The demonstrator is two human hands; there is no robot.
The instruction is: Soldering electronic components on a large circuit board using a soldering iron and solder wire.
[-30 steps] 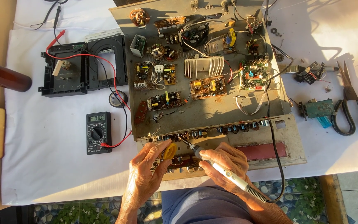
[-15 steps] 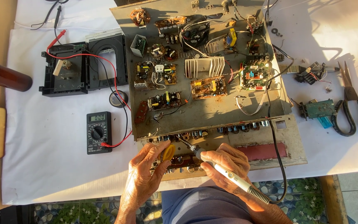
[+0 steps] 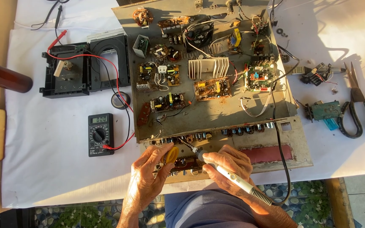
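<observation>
The big grey metal chassis [image 3: 216,112], studded with small circuit boards, lies open on the white cloth [image 3: 43,169] with its front edge toward the person for easy reach. The right hand [image 3: 227,166] grips a white-handled soldering iron [image 3: 224,173] like a pen, tip angled onto the front row of components. The left hand [image 3: 151,169] pinches a small round yellow piece [image 3: 171,155] just beside that tip, steadying it.

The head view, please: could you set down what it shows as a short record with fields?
Left hand: left hand holds a small yellow round piece at the chassis front edge
Right hand: right hand grips a white soldering iron, tip toward the front row of parts
Work piece: open metal chassis with several circuit boards
Left of it: black multimeter, red lead attached
Right of it: scissors
Surface: white cloth
</observation>
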